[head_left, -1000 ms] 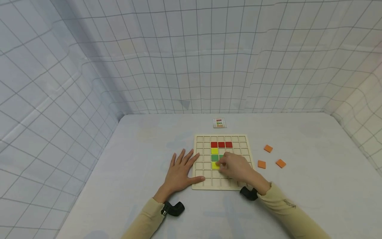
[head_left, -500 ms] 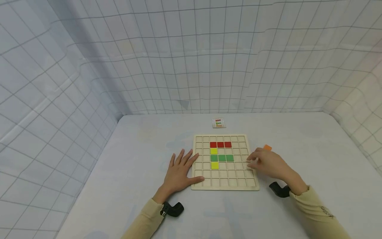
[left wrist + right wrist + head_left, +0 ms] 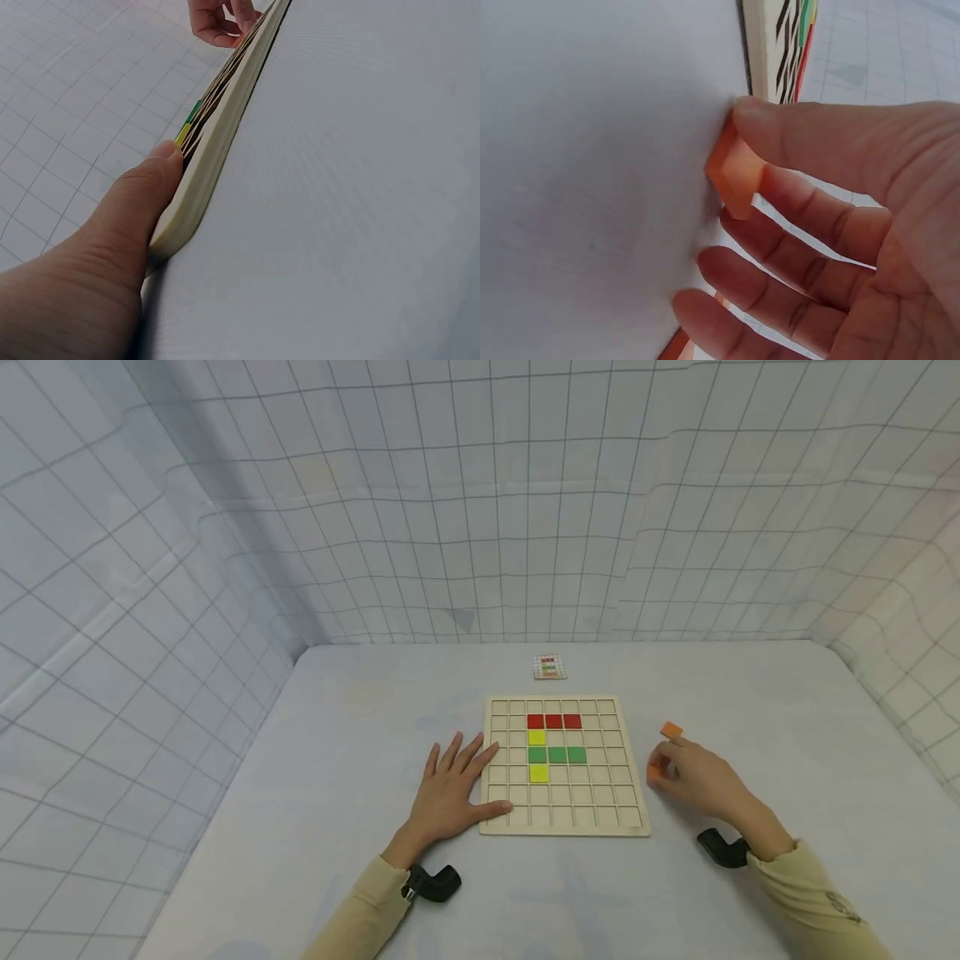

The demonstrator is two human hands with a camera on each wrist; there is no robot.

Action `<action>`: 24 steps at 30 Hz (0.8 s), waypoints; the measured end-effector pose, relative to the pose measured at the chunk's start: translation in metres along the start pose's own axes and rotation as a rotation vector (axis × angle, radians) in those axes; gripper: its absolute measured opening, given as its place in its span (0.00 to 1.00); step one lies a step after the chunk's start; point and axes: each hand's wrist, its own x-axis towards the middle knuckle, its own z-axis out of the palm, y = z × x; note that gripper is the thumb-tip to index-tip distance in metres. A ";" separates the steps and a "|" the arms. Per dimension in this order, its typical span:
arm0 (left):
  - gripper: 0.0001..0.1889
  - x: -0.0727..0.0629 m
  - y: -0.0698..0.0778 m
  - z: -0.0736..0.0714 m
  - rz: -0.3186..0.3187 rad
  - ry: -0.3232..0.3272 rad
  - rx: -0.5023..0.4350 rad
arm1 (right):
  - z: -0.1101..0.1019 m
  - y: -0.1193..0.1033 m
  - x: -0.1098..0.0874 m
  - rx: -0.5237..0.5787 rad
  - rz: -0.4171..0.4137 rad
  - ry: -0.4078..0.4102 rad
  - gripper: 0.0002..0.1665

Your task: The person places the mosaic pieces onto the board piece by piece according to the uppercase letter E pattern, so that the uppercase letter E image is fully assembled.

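A square, cream-coloured grid board (image 3: pixel 564 817) lies flat, with three red tiles (image 3: pixel 553 722), two yellow tiles (image 3: pixel 538 773) and three green tiles (image 3: pixel 557 755) in its cells. My left hand (image 3: pixel 444 802) rests with fingers spread at the board's left side, thumb and a fingertip on its edge. To the right of the board, my right hand (image 3: pixel 703 783) pinches an orange square tile (image 3: pixel 739 174) between thumb and fingers, at the tabletop. A second orange tile (image 3: pixel 672 729) lies just beyond that hand. Part of another orange tile (image 3: pixel 676 346) shows below the fingers in the right wrist view.
Behind the board lies a small card (image 3: pixel 550 667) printed with a coloured grid pattern. White cloth with a line grid (image 3: pixel 480 527) hangs at the back and both sides of the white table (image 3: pixel 375 710). Each wrist wears a black camera mount (image 3: pixel 437 885).
My right hand has moved from the board's middle out to the right and now pinches an orange tile. A third green tile shows fully in its row. My left hand stays put.
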 end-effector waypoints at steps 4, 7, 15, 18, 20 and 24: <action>0.47 0.001 0.001 0.000 -0.004 -0.020 0.009 | 0.001 -0.001 -0.002 0.063 0.013 -0.005 0.10; 0.47 0.001 0.000 0.000 -0.012 -0.033 0.018 | 0.001 -0.002 -0.004 0.082 -0.007 0.027 0.11; 0.47 0.001 -0.002 0.001 -0.021 -0.044 0.036 | 0.009 -0.020 0.003 0.152 -0.081 0.162 0.09; 0.47 0.001 -0.002 0.001 -0.022 -0.046 0.036 | 0.018 -0.033 0.009 0.231 -0.154 0.193 0.09; 0.47 0.001 -0.002 0.001 -0.024 -0.050 0.037 | 0.025 -0.042 0.013 0.278 -0.215 0.200 0.10; 0.47 0.001 -0.001 0.000 -0.029 -0.056 0.035 | 0.035 -0.062 0.022 0.346 -0.270 0.133 0.09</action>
